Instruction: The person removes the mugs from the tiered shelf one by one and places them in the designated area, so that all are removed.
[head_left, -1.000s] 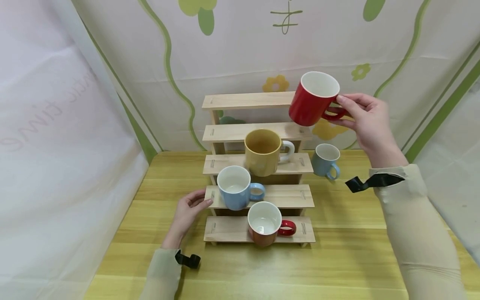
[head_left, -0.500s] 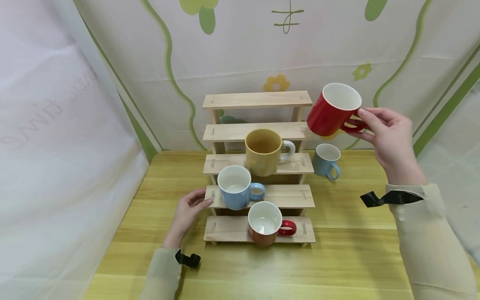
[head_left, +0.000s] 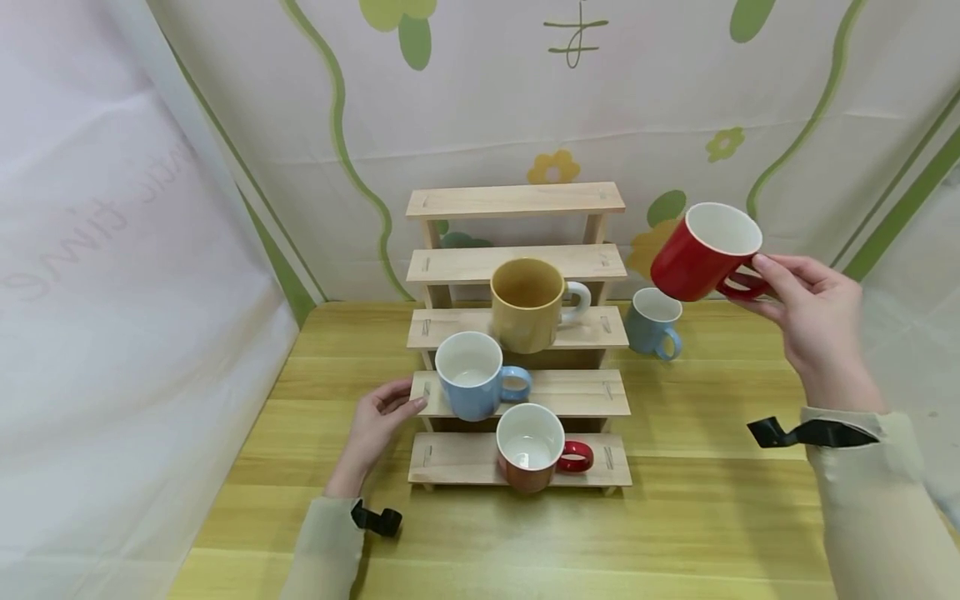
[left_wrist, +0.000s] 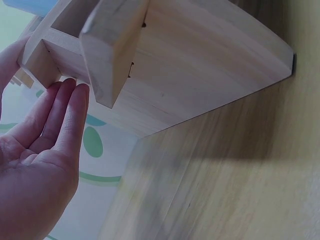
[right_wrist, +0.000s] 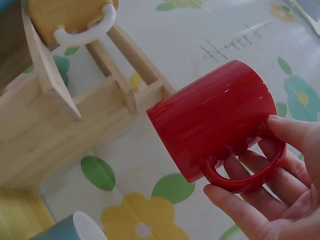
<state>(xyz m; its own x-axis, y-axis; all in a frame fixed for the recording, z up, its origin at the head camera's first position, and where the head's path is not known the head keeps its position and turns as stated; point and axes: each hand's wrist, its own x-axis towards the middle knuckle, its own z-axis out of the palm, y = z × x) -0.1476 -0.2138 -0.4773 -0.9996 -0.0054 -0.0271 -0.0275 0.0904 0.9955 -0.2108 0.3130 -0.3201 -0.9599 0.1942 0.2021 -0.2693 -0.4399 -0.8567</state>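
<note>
High to the right of the stepped wooden rack (head_left: 517,200), my right hand (head_left: 828,321) holds a red mug (head_left: 690,262) by its handle, the mug tilted and its white inside showing. In the right wrist view, thumb and fingers wrap the mug's handle (right_wrist: 245,184). My left hand (head_left: 378,425) grips the left end of the second step from the bottom, thumb on top; in the left wrist view its fingers (left_wrist: 70,117) reach the underside of the board. On the rack stand a yellow mug (head_left: 525,321), a light blue mug (head_left: 468,396) and a reddish-brown mug (head_left: 527,475).
A smaller blue cup (head_left: 647,329) stands on the wooden table (head_left: 697,500) to the right of the rack, just below the raised mug in the head view. A printed white cloth (head_left: 480,100) hangs close behind the rack. Another white cloth hangs at left.
My right hand has carried the red mug rightward and down, away from the rack's top steps. The left hand and the mugs on the rack have stayed put.
</note>
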